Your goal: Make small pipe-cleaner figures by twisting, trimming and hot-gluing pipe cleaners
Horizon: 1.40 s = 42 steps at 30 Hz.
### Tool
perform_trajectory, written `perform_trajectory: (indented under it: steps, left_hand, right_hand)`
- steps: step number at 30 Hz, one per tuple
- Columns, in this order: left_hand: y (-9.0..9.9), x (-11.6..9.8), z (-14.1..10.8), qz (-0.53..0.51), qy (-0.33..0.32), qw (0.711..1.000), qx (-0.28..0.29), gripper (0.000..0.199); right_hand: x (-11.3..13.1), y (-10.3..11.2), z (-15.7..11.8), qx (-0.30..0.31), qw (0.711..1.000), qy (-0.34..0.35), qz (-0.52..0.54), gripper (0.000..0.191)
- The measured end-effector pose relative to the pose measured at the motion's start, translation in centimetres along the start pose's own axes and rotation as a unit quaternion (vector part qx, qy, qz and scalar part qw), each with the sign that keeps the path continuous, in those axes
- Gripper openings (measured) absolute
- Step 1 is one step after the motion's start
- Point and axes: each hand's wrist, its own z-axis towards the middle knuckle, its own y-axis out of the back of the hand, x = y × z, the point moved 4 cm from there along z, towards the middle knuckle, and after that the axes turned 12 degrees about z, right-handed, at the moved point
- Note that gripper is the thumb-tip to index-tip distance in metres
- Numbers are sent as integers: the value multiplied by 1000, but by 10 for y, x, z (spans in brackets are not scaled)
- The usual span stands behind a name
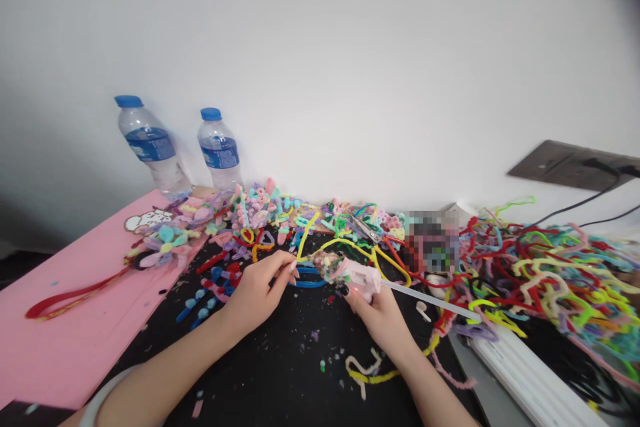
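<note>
My right hand (373, 310) is wrapped round a pink hot glue gun (367, 278). A long translucent glue stick (433, 300) runs out of its back end to the right. Coloured scraps cover the gun's front, which points left toward my left hand. My left hand (265, 283) is closed in a pinch on a yellow pipe cleaner (305, 235), which stands up from the fingertips. Another yellow pipe cleaner (345, 242) arches behind the gun; whether the two are joined I cannot tell. Blue pipe cleaners (310, 283) lie just behind the left fingertips.
Two water bottles (150, 153) stand against the wall at back left. Scissors (365, 228) lie among small pipe-cleaner pieces. A tangled pipe-cleaner heap (545, 267) fills the right side, near a white power strip (535, 373). A red strap (75, 297) rests on pink board (100, 267).
</note>
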Motion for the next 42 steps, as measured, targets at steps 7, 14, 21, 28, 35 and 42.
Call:
perform_trajectory:
  steps: [7, 14, 21, 28, 35, 42]
  left_hand:
    - [-1, -1, 0, 6, -7, 1000, 8, 16]
    - [-2, -1, -1, 8, -5, 1000, 16, 16]
    - [-3, -1, -1, 5, -7, 1000, 12, 16]
    - [-1, -1, 0, 11, -6, 1000, 0, 16]
    - [-1, 3, 0, 10, 3, 1000, -13, 16]
    - [-1, 4, 0, 5, 5, 1000, -12, 16]
  right_hand:
    - [-3, -1, -2, 17, 1000, 0, 4, 29]
    - [-1, -5, -3, 36, 999, -6, 26, 31]
    - [1, -4, -2, 34, 999, 5, 36, 31]
    - [3, 0, -1, 5, 1000, -1, 7, 29]
    - [5, 5, 2, -37, 998, 6, -58, 25]
    - [-3, 9, 0, -70, 996, 7, -58, 24]
